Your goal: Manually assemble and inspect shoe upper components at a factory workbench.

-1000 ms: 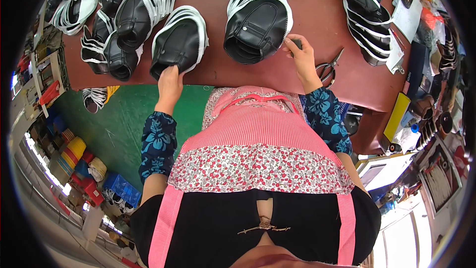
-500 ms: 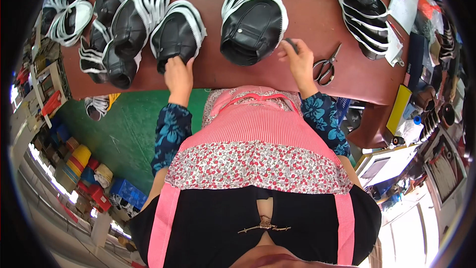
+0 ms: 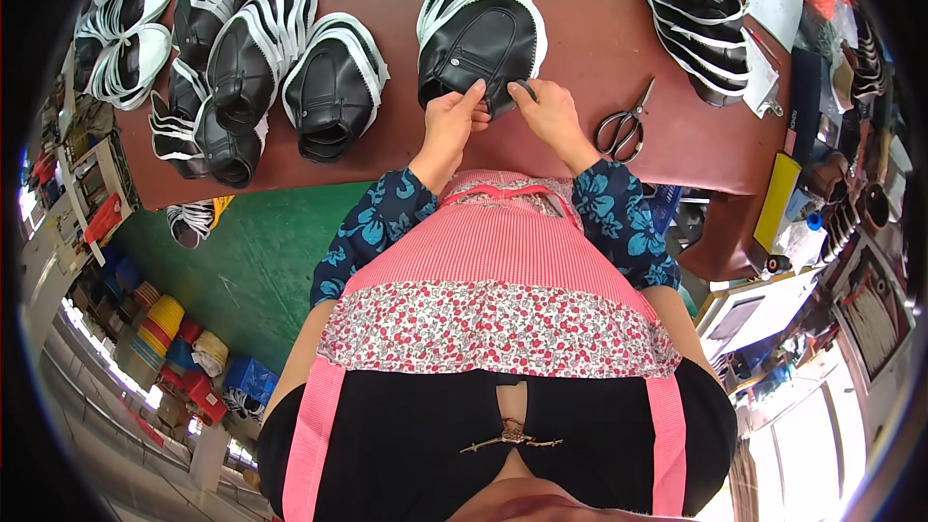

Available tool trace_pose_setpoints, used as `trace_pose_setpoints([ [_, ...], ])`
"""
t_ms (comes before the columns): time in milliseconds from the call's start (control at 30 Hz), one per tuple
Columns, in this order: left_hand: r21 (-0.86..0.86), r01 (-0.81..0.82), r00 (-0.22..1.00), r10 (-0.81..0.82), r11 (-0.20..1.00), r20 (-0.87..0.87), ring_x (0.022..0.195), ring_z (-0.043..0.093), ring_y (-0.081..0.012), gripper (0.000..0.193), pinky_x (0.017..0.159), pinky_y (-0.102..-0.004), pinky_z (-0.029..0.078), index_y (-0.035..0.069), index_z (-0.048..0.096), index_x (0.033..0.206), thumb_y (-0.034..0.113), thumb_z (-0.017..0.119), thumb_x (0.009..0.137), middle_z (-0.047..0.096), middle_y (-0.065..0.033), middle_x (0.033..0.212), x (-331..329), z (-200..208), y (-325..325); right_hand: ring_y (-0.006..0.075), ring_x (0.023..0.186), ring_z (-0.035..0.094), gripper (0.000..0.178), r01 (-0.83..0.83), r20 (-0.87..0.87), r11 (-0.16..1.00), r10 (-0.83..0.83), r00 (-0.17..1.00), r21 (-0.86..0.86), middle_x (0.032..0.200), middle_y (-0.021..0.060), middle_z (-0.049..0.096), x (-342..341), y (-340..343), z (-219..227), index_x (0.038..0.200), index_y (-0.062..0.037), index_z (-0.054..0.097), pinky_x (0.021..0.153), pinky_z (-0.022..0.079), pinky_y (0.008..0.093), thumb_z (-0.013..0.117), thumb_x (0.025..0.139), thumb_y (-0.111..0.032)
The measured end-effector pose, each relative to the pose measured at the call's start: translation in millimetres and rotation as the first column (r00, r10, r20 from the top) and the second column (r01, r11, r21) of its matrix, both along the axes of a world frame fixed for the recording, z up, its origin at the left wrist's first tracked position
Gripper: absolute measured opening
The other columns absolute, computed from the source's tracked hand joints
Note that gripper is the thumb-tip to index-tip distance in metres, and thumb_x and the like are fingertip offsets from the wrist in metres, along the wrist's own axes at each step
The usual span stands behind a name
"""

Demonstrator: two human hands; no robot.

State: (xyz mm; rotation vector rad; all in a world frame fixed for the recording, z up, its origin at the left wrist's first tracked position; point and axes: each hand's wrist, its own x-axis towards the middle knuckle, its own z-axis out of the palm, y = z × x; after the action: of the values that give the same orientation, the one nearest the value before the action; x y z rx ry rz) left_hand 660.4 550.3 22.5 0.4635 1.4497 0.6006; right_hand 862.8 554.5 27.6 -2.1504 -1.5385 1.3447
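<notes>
A stack of black shoe uppers (image 3: 476,43) with white zigzag-cut edges lies on the brown table in front of me. At its near end, my left hand (image 3: 454,123) is closed, thumb and fingers gripping the rim of the top upper. My right hand (image 3: 549,114) is beside it at the same end, closed round a small dark object (image 3: 523,90); its kind is too hidden to tell. Both hands nearly meet at the upper's opening. Another stack of black uppers (image 3: 333,87) lies to the left, apart from my hands.
Black-handled scissors (image 3: 622,126) lie on the table (image 3: 580,29) to my right. More nested black uppers (image 3: 696,29) are at the far right, near a clipboard (image 3: 761,77). Several stacks of uppers (image 3: 242,77) crowd the left side. The table's front edge runs just before my apron.
My left hand has left the left-hand stack and moved right to the middle one. My right hand has moved left, in to the near end of that stack.
</notes>
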Motion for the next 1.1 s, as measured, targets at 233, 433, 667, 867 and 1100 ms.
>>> trace_pose_setpoints([
  [233, 0.005, -0.023, 0.999, 0.023, 1.0, -0.042, 0.075, 0.07, -0.0106, 0.044, 0.065, -0.025, 0.053, 0.003, 0.075, 0.094, 0.046, 0.082, 0.102, 0.075, -0.0048, 0.089, 9, 11, 0, 0.0478, 0.093, 0.075, 0.049, 0.096, -0.07, 0.992, -0.09, 0.993, 0.082, 0.092, 0.0241, 0.078, -6, -6, 3, 0.097, -0.0032, 0.077, 0.082, 0.058, 0.0568, 0.065, 0.107, -0.049],
  [433, -0.006, -0.036, 0.997, 0.036, 0.999, -0.062, 0.072, 0.068, -0.0114, 0.044, 0.064, -0.0268, 0.05, 0.001, 0.076, 0.09, 0.043, 0.08, 0.104, 0.074, -0.0049, 0.085, 13, 12, 0, 0.0498, 0.091, 0.073, 0.048, 0.155, -0.047, 0.979, -0.15, 0.988, 0.133, 0.089, 0.0257, 0.075, -7, -13, 5, 0.098, -0.003, 0.074, 0.081, 0.057, 0.0568, 0.066, 0.106, -0.049],
  [667, 0.107, -0.242, 0.968, 0.248, 0.964, -0.048, 0.073, 0.059, -0.0091, 0.041, 0.069, -0.0284, 0.046, 0.007, 0.074, 0.085, 0.042, 0.08, 0.105, 0.068, -0.0009, 0.082, -10, 40, -1, 0.0435, 0.087, 0.077, 0.038, 0.094, 0.076, 0.965, -0.116, 0.99, 0.246, 0.091, 0.0241, 0.078, 40, -32, -16, 0.098, -0.003, 0.075, 0.078, 0.06, 0.0501, 0.068, 0.108, -0.039],
  [867, 0.0, -0.346, 0.812, 0.3, 0.938, 0.501, 0.143, 0.062, -0.0258, 0.059, 0.124, -0.0488, 0.046, 0.006, 0.056, 0.158, 0.047, 0.057, 0.116, 0.068, -0.0083, 0.151, -91, 64, -27, 0.015, 0.083, 0.077, 0.028, 0.563, -0.518, 0.821, -0.442, 0.732, 0.095, 0.087, 0.0067, 0.078, 34, -19, -9, 0.115, -0.0003, 0.075, 0.072, 0.061, 0.0316, 0.074, 0.109, -0.028],
  [1100, -0.221, -0.428, 0.694, 0.476, 0.876, 0.541, 0.14, 0.063, -0.0251, 0.056, 0.127, -0.0463, 0.044, 0.005, 0.056, 0.157, 0.018, 0.075, 0.106, 0.067, -0.0068, 0.15, -103, 46, -72, 0.0111, 0.086, 0.074, 0.029, 0.37, -0.454, 0.925, -0.297, 0.84, 0.081, 0.098, 0.0034, 0.076, 18, -6, -20, 0.121, -0.0035, 0.075, 0.076, 0.057, 0.0272, 0.082, 0.104, -0.026],
])
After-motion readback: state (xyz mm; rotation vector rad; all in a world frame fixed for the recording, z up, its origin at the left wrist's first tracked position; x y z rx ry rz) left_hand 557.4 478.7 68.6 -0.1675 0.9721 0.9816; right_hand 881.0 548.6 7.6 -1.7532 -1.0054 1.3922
